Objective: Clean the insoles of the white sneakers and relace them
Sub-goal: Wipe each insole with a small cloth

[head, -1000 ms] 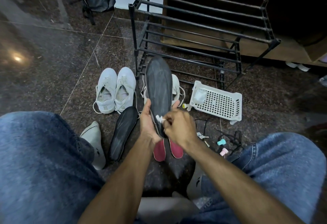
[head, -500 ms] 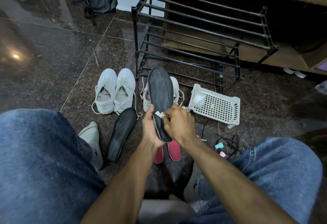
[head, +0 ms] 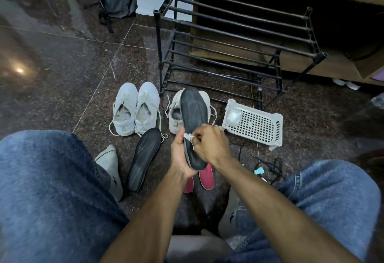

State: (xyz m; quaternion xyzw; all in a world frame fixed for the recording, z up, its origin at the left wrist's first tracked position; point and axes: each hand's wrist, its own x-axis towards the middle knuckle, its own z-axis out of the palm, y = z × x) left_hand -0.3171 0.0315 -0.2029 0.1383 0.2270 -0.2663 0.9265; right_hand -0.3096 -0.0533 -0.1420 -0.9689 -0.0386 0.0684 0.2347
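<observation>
While my left hand [head: 180,154] cups the heel end of the dark insole [head: 194,123] from underneath, fingers curled round its edge, my right hand [head: 209,144] sits on top w/ fingers pinched tight on a small white wipe [head: 188,137], pressed to the insole approx mid-length on its left edge.

The insole's long axis runs away from me: heel low in my left palm, toe tilted up and fwd, hanging over the second pair of white sneakers [head: 176,115] on the floor. So the uncleaned stretch, I'd judge, lies ahead of my right fingers toward the toe; any stroke should go along that axis, not across. The right hand is the one on the work surface; the left only steadies.

Other bits: the 2nd dark insole [head: 144,158] lies flat on the floor just left of my hands, toe pointing up-right, near the first pair of white sneakers [head: 136,108]. Two red insoles [head: 206,176] poke out below my hands. White basket [head: 255,125] to the right by the black rack [head: 228,40]; dark laces [head: 272,167] loose on the floor near my right knee.

Relacing not begun, by the look of it.
</observation>
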